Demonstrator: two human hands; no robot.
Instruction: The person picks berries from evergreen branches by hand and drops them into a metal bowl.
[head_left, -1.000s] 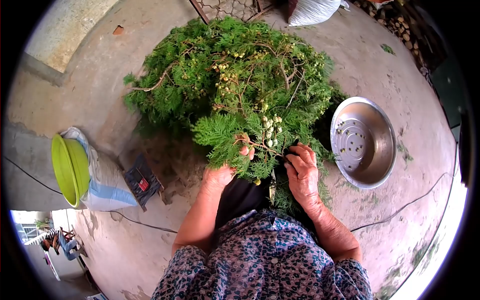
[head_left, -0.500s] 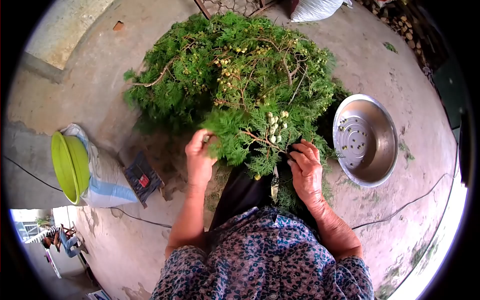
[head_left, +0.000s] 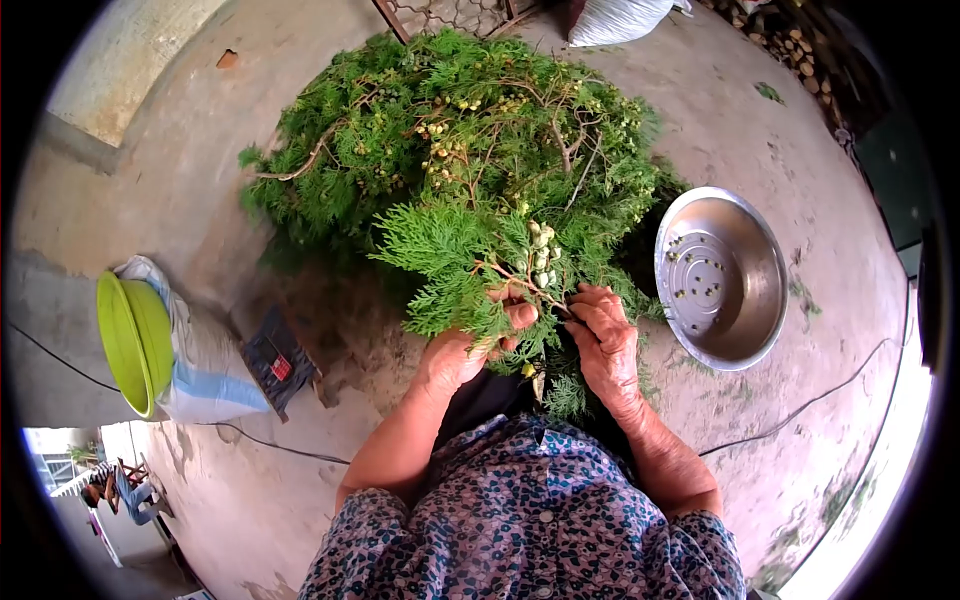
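In front of my lap I have a green arborvitae sprig (head_left: 435, 240) with flat, feathery leaves and a cluster of pale green cones (head_left: 543, 255). The fingers of my right hand (head_left: 606, 345) are closed on its brown stem at the right end. My left hand (head_left: 465, 350) is closed around the sprig from below, its thumb and fingertips just under the cones. Leaves cover part of the left fingers. Beyond both hands spreads a large heap of cut arborvitae branches (head_left: 400, 130), dotted with yellowish-green cones.
At the right stands a metal basin (head_left: 770, 270) with several small green cones inside. On the left are a yellow-green plastic tub (head_left: 150, 335), a white sack (head_left: 210, 375) and a low stool (head_left: 275, 360). A cable (head_left: 800, 420) crosses the floor. A person (head_left: 125, 490) sits far left.
My left hand has moved right and down from the leafy end to just under the cones. My right hand still holds the stem. The view has shifted slightly.
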